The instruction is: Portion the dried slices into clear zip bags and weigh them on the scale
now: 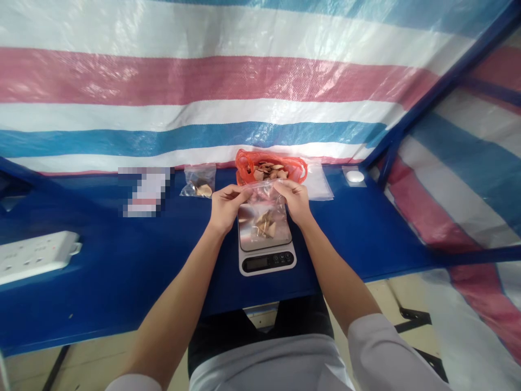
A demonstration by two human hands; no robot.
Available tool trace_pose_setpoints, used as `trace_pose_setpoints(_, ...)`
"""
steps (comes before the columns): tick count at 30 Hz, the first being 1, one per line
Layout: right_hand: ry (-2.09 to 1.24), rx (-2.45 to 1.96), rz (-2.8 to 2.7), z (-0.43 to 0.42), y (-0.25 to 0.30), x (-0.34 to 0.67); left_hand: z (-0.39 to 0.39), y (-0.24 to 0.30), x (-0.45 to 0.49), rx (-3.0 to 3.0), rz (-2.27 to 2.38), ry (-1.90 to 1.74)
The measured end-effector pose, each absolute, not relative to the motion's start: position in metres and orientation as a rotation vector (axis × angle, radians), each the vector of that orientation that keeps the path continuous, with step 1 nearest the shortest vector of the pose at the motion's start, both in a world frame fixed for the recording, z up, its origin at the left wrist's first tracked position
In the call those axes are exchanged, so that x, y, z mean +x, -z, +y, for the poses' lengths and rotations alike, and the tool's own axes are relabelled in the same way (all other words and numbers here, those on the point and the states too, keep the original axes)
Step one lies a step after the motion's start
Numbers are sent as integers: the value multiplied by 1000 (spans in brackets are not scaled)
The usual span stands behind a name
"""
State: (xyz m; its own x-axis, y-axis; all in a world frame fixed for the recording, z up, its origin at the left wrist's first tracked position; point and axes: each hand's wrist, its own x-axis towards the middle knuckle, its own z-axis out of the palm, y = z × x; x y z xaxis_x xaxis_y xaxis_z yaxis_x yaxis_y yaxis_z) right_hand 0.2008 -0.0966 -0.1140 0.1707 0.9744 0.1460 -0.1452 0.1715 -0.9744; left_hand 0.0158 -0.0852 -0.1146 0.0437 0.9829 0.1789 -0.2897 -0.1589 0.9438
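Note:
Both hands pinch the top edge of a clear zip bag [266,209] with a few pale brown dried slices [264,225] at its bottom. My left hand [227,205] grips its left corner, my right hand [296,200] its right corner. The bag hangs over or rests on the steel plate of a white digital scale [266,262]; I cannot tell if it touches. The scale's display looks dark. Just beyond my fingers sits an open red plastic bag [243,165] full of similar dried slices [271,171].
Left of the red bag lies another clear bag [199,182] with slices. On its right are flat clear bags [319,182] and a white oval object [355,176]. A power strip [36,255] lies at left on the blue table [163,260]. Striped sheeting [203,81] hangs behind.

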Motion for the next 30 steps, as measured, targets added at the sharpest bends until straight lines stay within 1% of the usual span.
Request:
trace_pose_setpoints(5, -1087, -1035, -1058, -96, 118, 201, -85, 115, 16, 1130, 886, -1389)
trace_pose_setpoints(15, -964, -1063, -1139, -102, 111, 198, -86, 116, 18, 1154, 907, -1409)
trace_pose_setpoints(22, -1021, -1017, -1156, -101, 111, 196, -86, 113, 18, 1192, 971, -1430)
trace_pose_setpoints(30, -984, -1045, -1167, -100, 111, 198, -92, 108, 24, 1270, 1018, -1372)
